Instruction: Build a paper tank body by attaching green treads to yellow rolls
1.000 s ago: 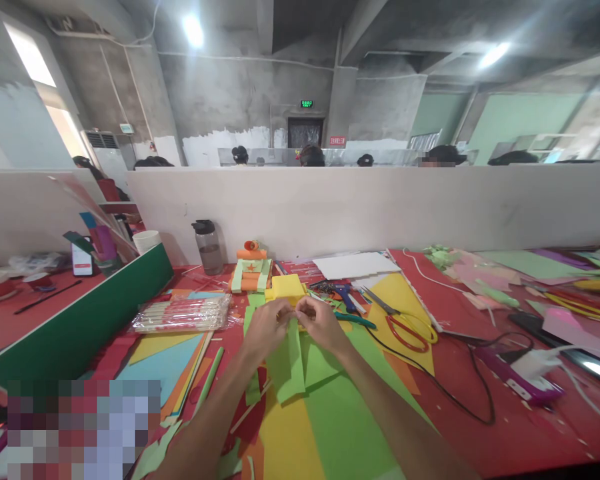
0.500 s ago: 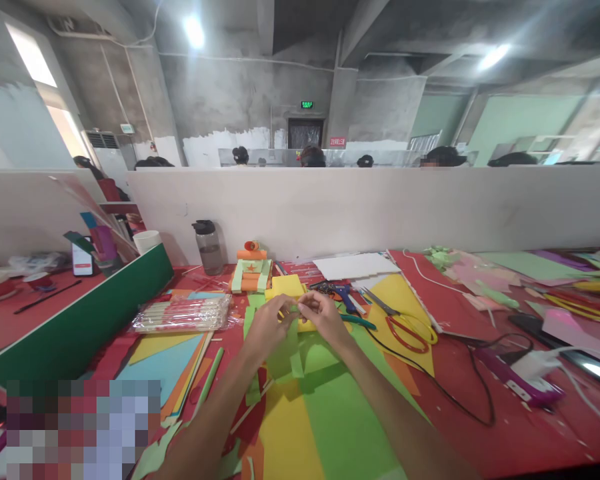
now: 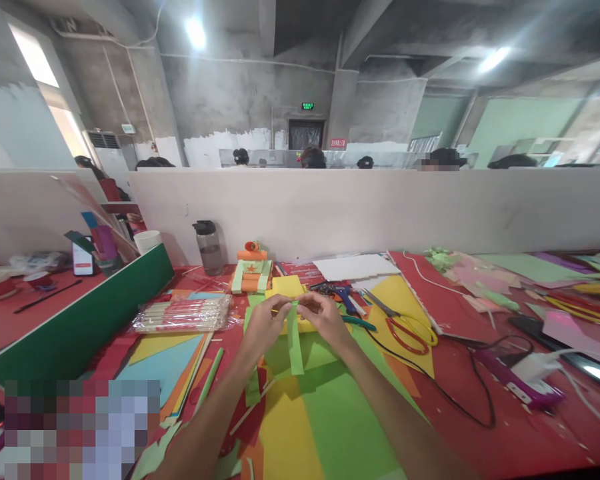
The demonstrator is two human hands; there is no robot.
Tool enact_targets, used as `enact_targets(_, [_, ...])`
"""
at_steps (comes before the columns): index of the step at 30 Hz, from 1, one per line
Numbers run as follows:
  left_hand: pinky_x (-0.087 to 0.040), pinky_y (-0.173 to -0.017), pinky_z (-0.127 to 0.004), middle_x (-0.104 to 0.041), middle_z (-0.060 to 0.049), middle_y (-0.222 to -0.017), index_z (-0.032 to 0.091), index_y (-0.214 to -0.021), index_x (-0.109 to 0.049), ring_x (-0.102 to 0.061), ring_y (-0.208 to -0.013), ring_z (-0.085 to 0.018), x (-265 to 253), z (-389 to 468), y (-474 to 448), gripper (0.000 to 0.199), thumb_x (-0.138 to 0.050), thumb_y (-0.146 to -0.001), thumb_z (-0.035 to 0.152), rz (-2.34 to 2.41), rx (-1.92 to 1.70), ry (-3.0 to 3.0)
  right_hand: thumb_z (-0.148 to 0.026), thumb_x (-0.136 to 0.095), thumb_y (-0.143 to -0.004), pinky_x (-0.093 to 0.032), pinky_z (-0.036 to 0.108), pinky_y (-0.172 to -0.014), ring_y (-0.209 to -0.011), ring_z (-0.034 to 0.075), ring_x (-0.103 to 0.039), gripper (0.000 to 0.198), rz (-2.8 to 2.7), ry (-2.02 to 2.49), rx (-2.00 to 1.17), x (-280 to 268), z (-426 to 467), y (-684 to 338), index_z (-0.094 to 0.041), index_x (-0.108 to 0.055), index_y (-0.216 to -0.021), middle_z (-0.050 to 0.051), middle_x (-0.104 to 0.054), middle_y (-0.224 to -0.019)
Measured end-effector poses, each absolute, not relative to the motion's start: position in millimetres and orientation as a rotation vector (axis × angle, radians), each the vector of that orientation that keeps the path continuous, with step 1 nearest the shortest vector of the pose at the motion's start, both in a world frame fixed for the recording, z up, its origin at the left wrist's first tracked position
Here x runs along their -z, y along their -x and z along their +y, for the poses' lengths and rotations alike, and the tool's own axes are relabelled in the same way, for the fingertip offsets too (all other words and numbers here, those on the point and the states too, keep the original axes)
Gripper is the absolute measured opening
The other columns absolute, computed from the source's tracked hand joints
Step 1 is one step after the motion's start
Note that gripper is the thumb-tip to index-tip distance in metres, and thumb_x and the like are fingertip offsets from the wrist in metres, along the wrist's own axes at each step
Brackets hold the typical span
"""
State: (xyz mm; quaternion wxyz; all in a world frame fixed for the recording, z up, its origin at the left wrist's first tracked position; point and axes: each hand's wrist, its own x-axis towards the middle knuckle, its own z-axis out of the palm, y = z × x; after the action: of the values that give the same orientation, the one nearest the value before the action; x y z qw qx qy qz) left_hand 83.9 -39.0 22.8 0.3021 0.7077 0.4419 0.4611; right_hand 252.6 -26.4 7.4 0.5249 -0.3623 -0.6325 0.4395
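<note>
Between my two hands a narrow light green paper strip (image 3: 295, 343) hangs down toward me, its upper end at my fingertips. My left hand (image 3: 267, 325) pinches that end from the left, and my right hand (image 3: 325, 317) pinches it from the right. Right behind the fingers sits a yellow paper block (image 3: 287, 287), partly hidden by them. Below the hands lie a large green paper sheet (image 3: 350, 413) and a yellow sheet (image 3: 287, 427). Just beyond, to the left, stands an orange and green paper model (image 3: 251, 270) with a star on it.
Scissors (image 3: 397, 317) with red and yellow handles lie to the right, beside a blue glue gun (image 3: 347, 298) and its black cable. A wrapped bundle of sticks (image 3: 183, 313) and coloured paper (image 3: 165, 367) lie left. A bottle (image 3: 207, 247) stands by the white partition (image 3: 330, 207).
My fingers have shifted slightly at the strip's upper end. The strip now hangs straighter and more plainly visible between my hands. The surrounding things stay put.
</note>
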Motion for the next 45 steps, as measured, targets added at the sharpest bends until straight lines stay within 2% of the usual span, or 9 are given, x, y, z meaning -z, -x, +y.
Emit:
enact_targets(7, [-0.047,-0.067,-0.026,-0.073,-0.006,-0.090,0.017,-0.100,-0.071,-0.064,-0.077,-0.019,-26,-38,-82,0.032,-0.058,-0.084,0.040,1.152,-1.230,-1.753,-0.036,-0.062,-0.082,-0.053,0.028,-0.067,-0.076,0.018,-0.062,0.025,-1.578,0.854,-1.005,-10,-30,-252,-0.019,-0.066,-0.100,0.004,-0.066,-0.085])
enact_targets(13, [-0.047,-0.065,-0.026,-0.073,-0.007,-0.088,0.015,-0.098,-0.072,-0.063,-0.073,-0.018,-25,-37,-81,0.031,-0.058,-0.083,0.039,1.146,-1.232,-1.730,-0.040,-0.062,-0.083,-0.053,0.029,-0.071,-0.080,0.020,-0.065,0.025,-1.597,0.873,-0.928,-8,-30,-251,-0.019,-0.067,-0.096,0.005,-0.069,-0.088])
enact_targets(23, [-0.049,-0.068,-0.027,-0.074,-0.007,-0.090,0.016,-0.095,-0.073,-0.066,-0.077,-0.019,-25,-37,-82,0.028,-0.062,-0.080,0.037,1.143,-1.234,-1.720,-0.043,-0.060,-0.083,-0.052,0.029,-0.064,-0.068,0.019,-0.063,0.029,-1.594,0.910,-0.852,-8,-29,-251,-0.018,-0.071,-0.095,0.005,-0.070,-0.080])
enact_targets(31, [-0.044,-0.057,-0.024,-0.072,-0.003,-0.076,0.017,-0.093,-0.072,-0.061,-0.065,-0.016,-24,-40,-83,0.029,-0.058,-0.082,0.039,1.200,-1.218,-1.781,-0.040,-0.060,-0.083,-0.052,0.031,-0.068,-0.075,0.021,-0.064,0.026,-1.619,0.926,-0.816,-10,-34,-250,-0.019,-0.071,-0.093,0.006,-0.071,-0.084])
enact_targets(37, [-0.044,-0.060,-0.024,-0.071,-0.003,-0.077,0.018,-0.091,-0.071,-0.061,-0.067,-0.016,-25,-42,-83,0.026,-0.057,-0.083,0.038,1.220,-1.216,-1.822,-0.037,-0.062,-0.082,-0.052,0.031,-0.072,-0.077,0.020,-0.064,0.021,-1.630,0.910,-0.825,-13,-37,-249,-0.020,-0.070,-0.091,0.005,-0.070,-0.086])
enact_targets(45, [-0.036,-0.052,-0.022,-0.066,-0.001,-0.066,0.018,-0.081,-0.069,-0.051,-0.057,-0.013,-24,-42,-80,0.027,-0.057,-0.082,0.043,1.319,-1.201,-1.918,-0.036,-0.062,-0.083,-0.051,0.031,-0.072,-0.076,0.019,-0.063,0.019,-1.647,0.904,-0.840,-14,-39,-246,-0.020,-0.069,-0.089,0.003,-0.069,-0.083])
